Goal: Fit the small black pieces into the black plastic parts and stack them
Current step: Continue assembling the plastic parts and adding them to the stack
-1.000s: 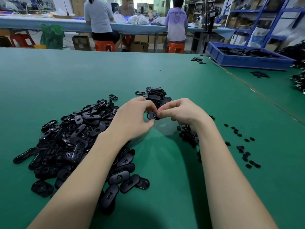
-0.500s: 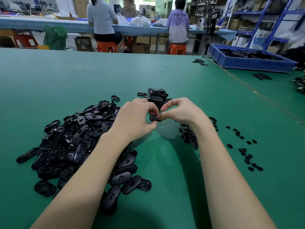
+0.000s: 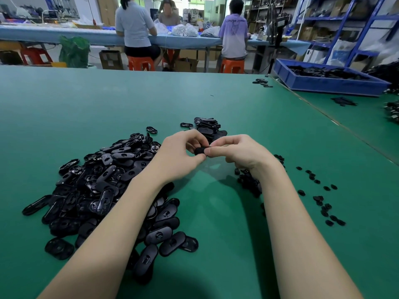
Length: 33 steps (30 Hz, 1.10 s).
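Observation:
My left hand (image 3: pixel 181 155) and my right hand (image 3: pixel 239 152) meet above the green table (image 3: pixel 216 100), both pinching one oval black plastic part (image 3: pixel 200 151) between thumbs and fingers. Whether a small piece sits in it is hidden by my fingers. A big loose heap of the same oval parts (image 3: pixel 103 184) lies under and left of my left forearm. Behind my hands stands a low stack of parts (image 3: pixel 208 127). Small black pieces (image 3: pixel 319 199) are scattered to the right, with more of them (image 3: pixel 248 180) heaped under my right wrist.
A blue tray (image 3: pixel 323 83) with black parts sits at the far right of the adjoining table. A few stray parts (image 3: pixel 262 82) lie near it. Beyond the table's far edge, three people sit on orange stools at a long blue bench.
Both hands stay together on the part, with the fingers shifting slightly around it. The camera view has tilted a little, so everything sits slightly lower in the frame.

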### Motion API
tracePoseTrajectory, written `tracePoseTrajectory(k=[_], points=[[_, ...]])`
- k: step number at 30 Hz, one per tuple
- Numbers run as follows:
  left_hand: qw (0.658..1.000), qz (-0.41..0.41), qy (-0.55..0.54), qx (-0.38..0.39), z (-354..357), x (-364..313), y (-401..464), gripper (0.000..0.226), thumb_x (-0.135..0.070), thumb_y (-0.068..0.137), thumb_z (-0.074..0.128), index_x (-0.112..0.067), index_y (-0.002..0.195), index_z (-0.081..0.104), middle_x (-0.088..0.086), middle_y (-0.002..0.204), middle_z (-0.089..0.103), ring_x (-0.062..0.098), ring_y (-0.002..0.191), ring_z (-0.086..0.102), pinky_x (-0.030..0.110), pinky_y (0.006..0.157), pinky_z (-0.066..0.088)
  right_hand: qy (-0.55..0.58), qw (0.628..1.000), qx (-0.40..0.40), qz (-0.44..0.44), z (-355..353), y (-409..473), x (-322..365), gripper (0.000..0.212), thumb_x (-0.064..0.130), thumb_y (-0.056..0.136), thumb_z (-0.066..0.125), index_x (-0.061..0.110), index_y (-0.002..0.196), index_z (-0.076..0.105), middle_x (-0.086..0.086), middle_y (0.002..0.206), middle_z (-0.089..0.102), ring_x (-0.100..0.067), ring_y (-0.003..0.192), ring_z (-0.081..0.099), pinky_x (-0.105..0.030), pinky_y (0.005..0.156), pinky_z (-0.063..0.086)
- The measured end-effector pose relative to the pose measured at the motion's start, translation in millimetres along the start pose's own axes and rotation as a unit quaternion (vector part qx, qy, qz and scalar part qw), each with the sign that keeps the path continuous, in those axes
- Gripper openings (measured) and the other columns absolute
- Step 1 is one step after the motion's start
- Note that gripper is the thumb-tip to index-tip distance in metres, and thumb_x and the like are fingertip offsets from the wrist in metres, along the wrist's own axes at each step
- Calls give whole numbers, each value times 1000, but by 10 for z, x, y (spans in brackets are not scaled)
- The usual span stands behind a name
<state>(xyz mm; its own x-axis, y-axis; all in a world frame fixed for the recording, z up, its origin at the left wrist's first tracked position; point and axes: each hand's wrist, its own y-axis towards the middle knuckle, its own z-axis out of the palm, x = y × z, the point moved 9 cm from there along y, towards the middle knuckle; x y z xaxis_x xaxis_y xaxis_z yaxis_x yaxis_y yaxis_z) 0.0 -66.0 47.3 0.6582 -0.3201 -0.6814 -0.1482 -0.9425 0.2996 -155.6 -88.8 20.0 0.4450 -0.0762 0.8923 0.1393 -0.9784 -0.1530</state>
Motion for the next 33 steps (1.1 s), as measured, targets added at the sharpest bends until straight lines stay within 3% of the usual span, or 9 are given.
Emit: tracePoseTrajectory(k=[2,4,6,8,12,15,23,26,33], points=[[999,-41,-32,12,3,82,11,15,-20,85,74,-31,95,70,-11,93,67,2,79,61,5,68,41,3,1000,0,-17,8,18,34,17,37,70,91,30,73,76,11,72,61,-4,54,41,-13,40,28],[994,-68,-78,20,0,144,13,11,-21,87,73,-29,94,71,-10,94,71,3,76,63,15,72,46,5,1000,0,-25,8,31,46,16,37,70,91,29,73,77,13,67,61,0,46,38,-11,39,27],[989,-91,-112,26,4,186,5,8,-21,87,73,-27,94,73,-5,94,75,12,85,69,30,80,54,2,999,1,-32,5,36,53,16,36,70,91,28,75,78,13,66,61,1,44,38,-10,39,27],[987,-110,-115,24,11,217,-6,8,-21,86,74,-26,91,73,-2,91,76,19,90,70,36,85,54,-1,999,6,-41,8,39,69,15,33,73,90,26,78,78,12,67,64,3,44,42,-9,40,29],[991,-114,-66,8,6,230,-2,7,-22,84,74,-28,86,72,-6,83,74,8,73,65,23,71,49,-44,998,-2,-49,34,67,108,8,27,76,86,26,77,78,2,82,78,-1,67,62,-19,61,42],[992,-114,-45,2,-11,233,-4,5,-23,84,76,-27,86,72,-5,83,74,6,69,63,17,64,44,-74,995,-25,-56,40,100,120,6,28,73,83,30,73,78,10,73,75,-4,72,64,-23,67,45],[994,-100,-37,22,-8,241,5,7,-23,84,78,-28,84,73,-6,81,70,2,63,59,10,61,40,-66,995,-13,-80,104,104,92,9,24,77,82,22,76,74,13,61,66,2,50,51,-13,52,38],[993,-96,-57,22,-7,245,5,9,-20,84,78,-28,84,74,-4,81,72,5,65,60,16,67,43,-44,995,-13,-88,90,87,94,9,19,80,81,20,76,73,14,57,61,2,42,45,-8,42,31],[992,-99,-73,17,-3,259,13,7,-23,83,79,-26,85,74,1,85,74,9,69,61,21,69,44,-34,995,-16,-97,91,98,97,9,17,81,80,19,77,73,14,55,61,2,42,46,-8,42,31]])
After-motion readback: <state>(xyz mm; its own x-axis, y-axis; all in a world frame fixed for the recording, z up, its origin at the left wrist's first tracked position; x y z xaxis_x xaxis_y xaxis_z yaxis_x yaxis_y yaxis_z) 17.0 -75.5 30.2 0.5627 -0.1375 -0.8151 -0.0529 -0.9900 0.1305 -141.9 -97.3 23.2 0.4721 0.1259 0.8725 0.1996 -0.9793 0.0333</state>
